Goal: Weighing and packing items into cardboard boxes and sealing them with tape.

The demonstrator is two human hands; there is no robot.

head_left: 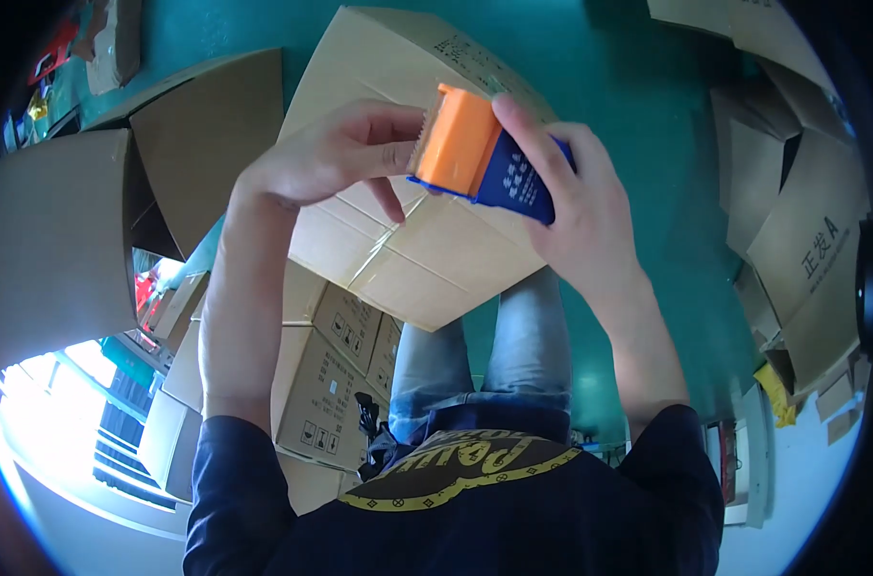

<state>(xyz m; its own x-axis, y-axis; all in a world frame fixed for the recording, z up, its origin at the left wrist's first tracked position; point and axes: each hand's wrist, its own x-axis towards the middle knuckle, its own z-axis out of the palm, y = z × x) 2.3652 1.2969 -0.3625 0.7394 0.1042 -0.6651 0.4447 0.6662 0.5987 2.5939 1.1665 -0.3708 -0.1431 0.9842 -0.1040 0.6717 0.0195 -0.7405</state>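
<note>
My right hand (pixel 590 197) grips the blue handle part of a packing tape dispenser (pixel 459 144), which has an orange front and a toothed edge on its left side. At that toothed edge is my left hand (pixel 336 154), thumb and forefinger closed against it and another finger pointing down. Whatever lies between those fingertips is too small to make out. Below both hands a large cardboard carton (pixel 427 274) sits tilted in front of my legs. Clear tape runs along the seam on its upper face.
Stacked cartons (pixel 323 389) with printed symbols stand close to my left leg. A large brown carton (pixel 52 235) with raised flaps is at the far left. More opened cartons (pixel 797 259) lean at the right, above a yellow item (pixel 775 394). The floor (pixel 662 288) is green.
</note>
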